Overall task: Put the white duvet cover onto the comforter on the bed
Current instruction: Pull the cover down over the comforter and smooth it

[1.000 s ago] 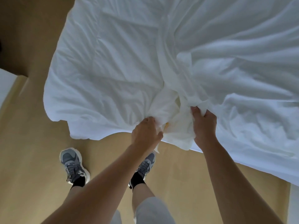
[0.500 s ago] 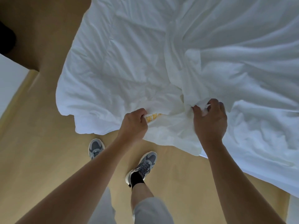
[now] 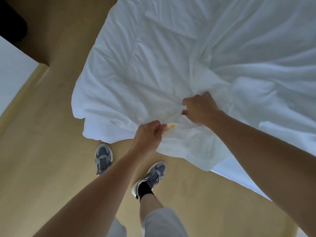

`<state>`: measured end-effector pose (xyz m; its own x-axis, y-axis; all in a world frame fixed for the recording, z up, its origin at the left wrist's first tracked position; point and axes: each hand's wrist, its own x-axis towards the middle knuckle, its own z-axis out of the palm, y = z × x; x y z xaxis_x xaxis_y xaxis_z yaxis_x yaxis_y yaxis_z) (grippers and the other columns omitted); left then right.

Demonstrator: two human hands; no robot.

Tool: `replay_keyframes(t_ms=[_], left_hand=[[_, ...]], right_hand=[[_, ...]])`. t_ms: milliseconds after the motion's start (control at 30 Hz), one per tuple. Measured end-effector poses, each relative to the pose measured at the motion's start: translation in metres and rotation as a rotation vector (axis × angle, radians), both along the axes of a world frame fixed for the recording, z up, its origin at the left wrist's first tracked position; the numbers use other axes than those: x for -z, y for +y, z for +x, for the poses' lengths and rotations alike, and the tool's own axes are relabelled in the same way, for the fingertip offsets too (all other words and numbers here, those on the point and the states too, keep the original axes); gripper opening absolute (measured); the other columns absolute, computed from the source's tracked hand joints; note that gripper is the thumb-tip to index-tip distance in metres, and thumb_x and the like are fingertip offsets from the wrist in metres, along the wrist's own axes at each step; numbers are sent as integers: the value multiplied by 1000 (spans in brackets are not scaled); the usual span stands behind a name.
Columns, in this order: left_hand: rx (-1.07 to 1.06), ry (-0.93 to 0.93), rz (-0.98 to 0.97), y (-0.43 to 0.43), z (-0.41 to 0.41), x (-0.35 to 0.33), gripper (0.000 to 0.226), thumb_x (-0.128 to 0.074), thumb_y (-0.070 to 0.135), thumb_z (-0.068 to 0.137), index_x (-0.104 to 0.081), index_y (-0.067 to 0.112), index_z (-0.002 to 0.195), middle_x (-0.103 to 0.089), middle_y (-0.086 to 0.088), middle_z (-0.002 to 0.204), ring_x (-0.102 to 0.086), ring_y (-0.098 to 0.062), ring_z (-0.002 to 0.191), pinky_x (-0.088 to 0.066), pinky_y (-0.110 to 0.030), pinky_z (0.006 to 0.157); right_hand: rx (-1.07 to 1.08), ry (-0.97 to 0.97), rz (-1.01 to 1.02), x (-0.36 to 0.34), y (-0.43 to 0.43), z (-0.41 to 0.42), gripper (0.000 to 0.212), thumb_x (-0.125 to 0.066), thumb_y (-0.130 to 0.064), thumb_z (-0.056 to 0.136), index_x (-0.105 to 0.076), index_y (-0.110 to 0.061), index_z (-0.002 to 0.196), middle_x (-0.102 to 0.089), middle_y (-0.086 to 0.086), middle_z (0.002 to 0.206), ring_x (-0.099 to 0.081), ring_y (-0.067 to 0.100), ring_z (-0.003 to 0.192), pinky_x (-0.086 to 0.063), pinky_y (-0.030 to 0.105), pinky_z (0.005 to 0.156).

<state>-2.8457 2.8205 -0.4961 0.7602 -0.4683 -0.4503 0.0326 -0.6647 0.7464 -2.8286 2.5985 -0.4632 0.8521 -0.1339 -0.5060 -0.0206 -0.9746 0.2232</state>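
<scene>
Head cam is looking straight down at the corner of the bed [image 3: 239, 178], with you standing on the tan floor [image 3: 42, 159] in grey sneakers [image 3: 102, 156]. Both of your hands are clamped on white cloth, neither one loose. Your left hand [image 3: 148, 134] has its fingers curled, pinching the fabric edge right beside a small yellow tag [image 3: 170, 126]. Your right hand [image 3: 199, 109] sits just beyond it, fist wrapped round a gathered bunch, with creases fanning out from that grip. The white duvet cover [image 3: 222, 65] is spread rumpled across the mattress and hangs off the near edge. The puffier spread on the left looks like the comforter [image 3: 128, 69], but where 1 layer ends and the other starts, honestly can't tell.
</scene>
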Motion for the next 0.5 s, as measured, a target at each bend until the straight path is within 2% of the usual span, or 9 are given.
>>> replay_keyframes(t_ms=[100,200,267,333,400,500], left_hand=[[21,-37,12,31,27,-6,42,-54,40,102,-47,19,66,-46,4,54,-43,-12,46,-28,-26,42],[-9,-100,70,59,43,-9,45,-56,37,101,-42,26,60,-43,5,50,-41,-9,44,-26,-23,42],[-62,-51,114,68,50,-6,46,-57,37,101,-44,23,60,-43,4,51,-42,-14,47,-28,-27,44],[-53,62,183,68,50,-1,44,-54,39,102,-50,19,64,-47,0,57,-46,-18,52,-30,-28,46],[48,121,252,60,40,1,42,-51,40,103,-52,18,68,-53,-1,62,-50,-19,57,-33,-30,49],[298,73,308,41,22,0,37,-49,39,103,-52,19,72,-57,1,81,-57,-20,75,-43,-33,63]], right_hand=[[66,-149,50,-7,-15,-3,24,-59,-43,94,-64,-20,101,-70,7,83,-68,31,83,-44,39,78],[94,-237,72,-10,-13,3,19,-64,-34,92,-62,-17,98,-68,7,77,-67,32,75,-38,35,67],[93,-286,78,-10,-8,6,20,-64,-35,93,-60,-16,100,-68,7,75,-67,31,72,-33,33,64],[73,-311,51,-9,-4,-1,28,-61,-41,95,-57,-15,107,-68,5,75,-67,29,70,-33,33,63],[54,-385,52,-7,-3,-16,39,-63,-48,94,-56,-12,109,-67,7,80,-66,30,71,-40,37,66],[169,-423,-9,-12,-7,-41,70,-68,-72,75,-56,-10,107,-61,13,96,-59,33,84,-44,43,71]])
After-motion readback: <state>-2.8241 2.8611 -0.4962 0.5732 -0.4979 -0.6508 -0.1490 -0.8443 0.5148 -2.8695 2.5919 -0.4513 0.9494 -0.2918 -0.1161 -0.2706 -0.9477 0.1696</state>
